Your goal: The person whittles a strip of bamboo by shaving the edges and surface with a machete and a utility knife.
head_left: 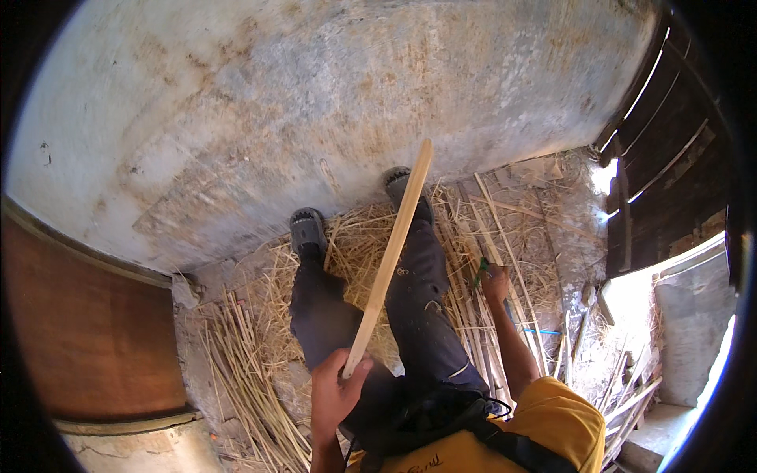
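Note:
A long, flat, pale strip of wood or bamboo [394, 244] slants up and away over my legs. My left hand [334, 388] is closed round its near end, in front of my left thigh. My right arm reaches down to the right, beside my right leg. There my right hand [495, 284] is closed on a small green object [480, 272], whose kind is too small to make out. It is low over a bundle of long, thin strips [473, 307] lying on the floor.
Pale shavings [359, 236] litter the floor round my shoes. More thin strips [244, 370] lie at the left. A stained wall [355, 102] rises ahead, with a brown panel [87, 323] at the left. Dark boards [670, 165] and a bright opening [631, 307] are at the right.

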Available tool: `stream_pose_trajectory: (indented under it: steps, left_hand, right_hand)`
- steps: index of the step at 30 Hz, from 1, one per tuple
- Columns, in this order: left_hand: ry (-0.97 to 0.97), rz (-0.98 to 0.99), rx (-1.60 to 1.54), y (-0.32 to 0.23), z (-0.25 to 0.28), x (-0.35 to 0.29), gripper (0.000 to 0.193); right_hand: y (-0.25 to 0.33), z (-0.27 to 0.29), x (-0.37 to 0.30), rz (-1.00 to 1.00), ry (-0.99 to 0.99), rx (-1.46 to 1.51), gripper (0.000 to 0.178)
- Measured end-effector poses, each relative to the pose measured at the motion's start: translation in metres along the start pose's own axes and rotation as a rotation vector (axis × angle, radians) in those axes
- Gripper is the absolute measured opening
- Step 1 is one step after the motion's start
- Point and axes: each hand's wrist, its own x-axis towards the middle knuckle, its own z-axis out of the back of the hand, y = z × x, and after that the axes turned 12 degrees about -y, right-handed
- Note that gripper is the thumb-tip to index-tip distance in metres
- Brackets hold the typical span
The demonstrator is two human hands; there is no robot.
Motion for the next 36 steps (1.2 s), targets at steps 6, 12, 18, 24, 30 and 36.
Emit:
stream_pose_trajectory:
  steps: [6,12,18,24,30,36]
  left_hand:
    - [-0.027,0.033,0.026,-0.003,0.004,-0.004,0.024]
    - [-0.045,-0.105,-0.040,-0.002,0.006,-0.007,0.039]
    - [0.059,0.098,-0.360,0.000,0.011,-0.014,0.031]
    - [0.097,0.078,-0.394,-0.011,0.013,-0.010,0.024]
    - [0.155,0.058,-0.491,-0.016,0.006,-0.011,0.024]
    - [0.168,0.097,-0.570,-0.025,0.001,-0.013,0.028]
  right_hand:
    - [0.030,0.060,0.030,-0.179,-0.020,0.330,0.021]
    - [0.055,0.125,0.054,-0.652,-0.091,0.887,0.032]
    - [0.075,0.171,0.072,-0.798,0.004,1.059,0.022]
    - [0.109,0.193,0.061,-1.037,0.300,1.695,0.018]
    - [0.237,0.236,0.029,-0.834,0.738,1.622,0.039]
    - [0.331,0.262,0.012,-0.625,0.948,1.588,0.046]
